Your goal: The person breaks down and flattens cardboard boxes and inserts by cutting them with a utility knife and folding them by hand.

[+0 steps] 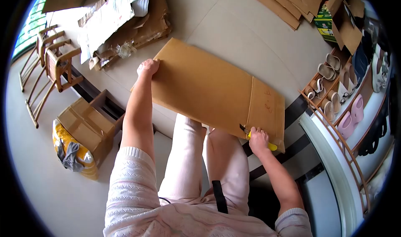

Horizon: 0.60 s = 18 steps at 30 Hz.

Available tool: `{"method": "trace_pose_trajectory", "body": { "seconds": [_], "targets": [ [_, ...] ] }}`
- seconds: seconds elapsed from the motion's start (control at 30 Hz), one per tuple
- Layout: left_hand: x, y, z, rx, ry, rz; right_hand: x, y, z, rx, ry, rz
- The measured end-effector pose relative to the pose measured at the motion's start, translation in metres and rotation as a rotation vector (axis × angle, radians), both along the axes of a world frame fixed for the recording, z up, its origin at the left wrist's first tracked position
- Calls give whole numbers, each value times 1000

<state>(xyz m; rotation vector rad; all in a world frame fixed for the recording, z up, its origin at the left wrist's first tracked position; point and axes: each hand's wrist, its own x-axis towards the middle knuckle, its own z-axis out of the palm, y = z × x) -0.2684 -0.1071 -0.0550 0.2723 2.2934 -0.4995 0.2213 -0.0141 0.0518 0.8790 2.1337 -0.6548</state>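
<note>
A large flat piece of brown cardboard (204, 86) lies tilted across the front of my knees, with a crease and faint red writing near its right end. My left hand (148, 67) is closed on its left edge, fingers curled over the rim. Closed around a yellow-handled box cutter (272, 147), my right hand (259, 139) rests at the near edge by the crease. The cutter's dark tip points left, against or just over the cardboard; exact contact is hard to tell.
Flattened cardboard (146, 24) is piled at upper left, more sheets (288, 3) at the top right. Wooden chairs (58, 66) and a taped box (85, 122) beside a yellow bag (85, 164) stand left. A shoe rack (330, 120) with several shoes runs along the right.
</note>
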Motion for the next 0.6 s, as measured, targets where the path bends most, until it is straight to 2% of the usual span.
{"method": "trace_pose_trajectory", "body": {
  "seconds": [0.1,0.13,0.3,0.6],
  "targets": [
    [10,-17,20,-13,12,117,12,-11,8,-7,22,61],
    [17,-20,36,-10,33,100,8,-11,20,-106,-58,39],
    [38,-51,85,-33,3,69,44,-26,43,-24,-7,85],
    [36,-39,35,-14,16,54,27,-2,5,-8,-72,44]
  ]
}}
